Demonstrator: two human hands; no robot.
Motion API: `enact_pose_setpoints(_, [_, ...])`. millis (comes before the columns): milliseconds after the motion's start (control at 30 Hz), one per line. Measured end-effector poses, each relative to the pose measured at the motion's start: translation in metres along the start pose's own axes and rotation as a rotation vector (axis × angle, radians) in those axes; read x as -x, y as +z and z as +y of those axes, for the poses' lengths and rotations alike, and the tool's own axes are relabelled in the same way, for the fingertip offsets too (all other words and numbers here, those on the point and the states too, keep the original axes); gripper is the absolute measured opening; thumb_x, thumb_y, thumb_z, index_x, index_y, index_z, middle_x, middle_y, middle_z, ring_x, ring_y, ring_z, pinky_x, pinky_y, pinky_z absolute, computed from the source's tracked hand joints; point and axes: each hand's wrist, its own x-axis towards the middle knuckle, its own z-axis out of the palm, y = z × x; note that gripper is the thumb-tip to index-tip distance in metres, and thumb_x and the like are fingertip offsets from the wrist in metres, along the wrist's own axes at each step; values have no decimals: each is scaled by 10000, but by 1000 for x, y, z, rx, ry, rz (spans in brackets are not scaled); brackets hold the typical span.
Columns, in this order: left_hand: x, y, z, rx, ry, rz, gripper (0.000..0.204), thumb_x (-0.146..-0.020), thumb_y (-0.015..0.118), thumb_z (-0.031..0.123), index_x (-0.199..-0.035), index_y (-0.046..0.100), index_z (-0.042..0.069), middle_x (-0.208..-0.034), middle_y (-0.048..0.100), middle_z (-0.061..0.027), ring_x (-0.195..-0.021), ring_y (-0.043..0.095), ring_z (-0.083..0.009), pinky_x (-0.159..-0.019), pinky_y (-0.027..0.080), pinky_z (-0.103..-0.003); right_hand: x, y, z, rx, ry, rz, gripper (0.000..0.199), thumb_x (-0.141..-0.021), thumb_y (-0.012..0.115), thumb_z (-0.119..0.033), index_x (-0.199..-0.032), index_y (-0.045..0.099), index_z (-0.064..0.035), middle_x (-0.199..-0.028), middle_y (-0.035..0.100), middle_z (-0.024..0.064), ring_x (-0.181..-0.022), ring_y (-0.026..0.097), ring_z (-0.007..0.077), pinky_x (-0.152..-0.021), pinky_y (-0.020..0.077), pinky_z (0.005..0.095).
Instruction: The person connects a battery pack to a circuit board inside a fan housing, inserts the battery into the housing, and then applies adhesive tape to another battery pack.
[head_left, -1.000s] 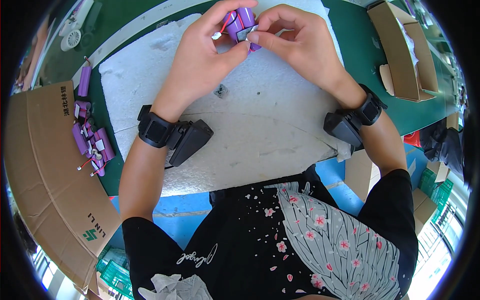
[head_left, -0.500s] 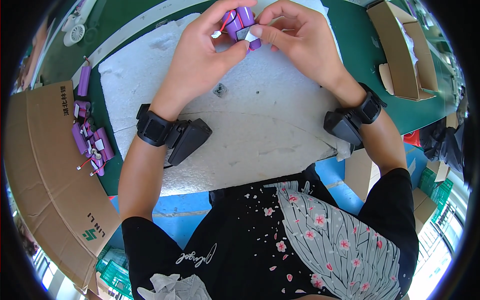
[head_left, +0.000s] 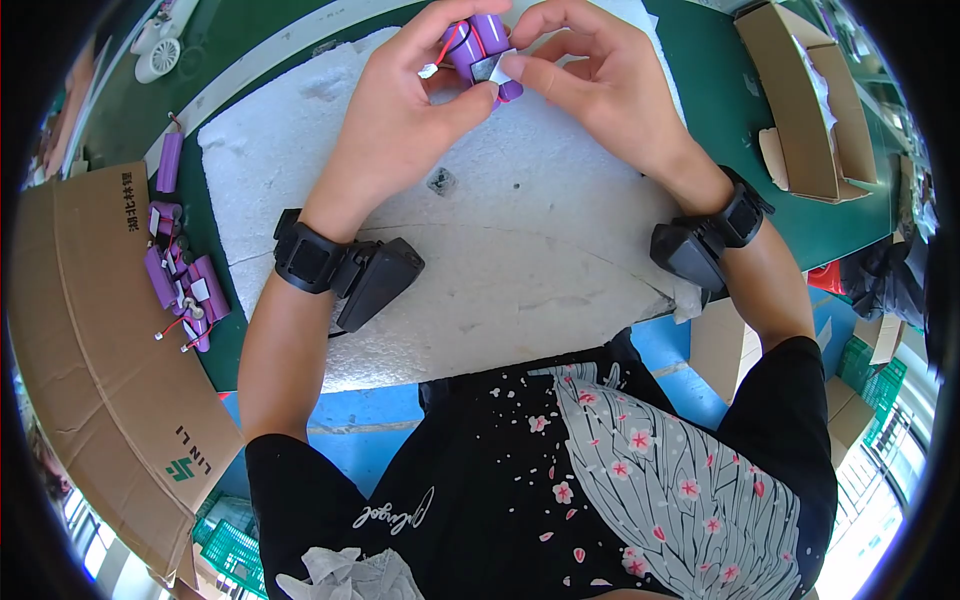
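At the far edge of a white foam board, my left hand grips a purple battery pack between thumb and fingers. The pack has red and black wires ending in a small white connector. My right hand pinches a small white label against the pack's near side, thumb on the label; its index finger arches off the pack. A dark grey patch lies beside the label. The fingers behind the pack are partly hidden.
Several purple battery packs with wires lie left of the foam on the green table. A large cardboard box stands at the left. An open cardboard box sits at the far right. A white fan-like object is far left.
My right index finger has lifted away from the pack, and the fingers have spread slightly. The left hand and the pack have hardly moved.
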Motion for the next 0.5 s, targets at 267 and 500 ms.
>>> enact_pose_setpoints(267, [2, -4, 1, -9, 8, -15, 541, -780, 587, -87, -1280, 418, 32, -1139, 487, -35, -1024, 503, -98, -858, 431, -228, -2, 1, -8, 55, 34, -46, 145, -832, 640, -9, -941, 546, 7, -804, 587, 34, -707, 554, 67, -609, 466, 207])
enact_pose_setpoints(500, [-7, -11, -19, 58, 334, -148, 564, -760, 561, -98, -1288, 415, 33, -1159, 475, -42, -1042, 498, -105, -868, 426, -236, -5, 2, 0, 36, 71, -38, 129, -837, 635, -10, -931, 551, 13, -795, 600, 43, -703, 565, 73, -614, 474, 215])
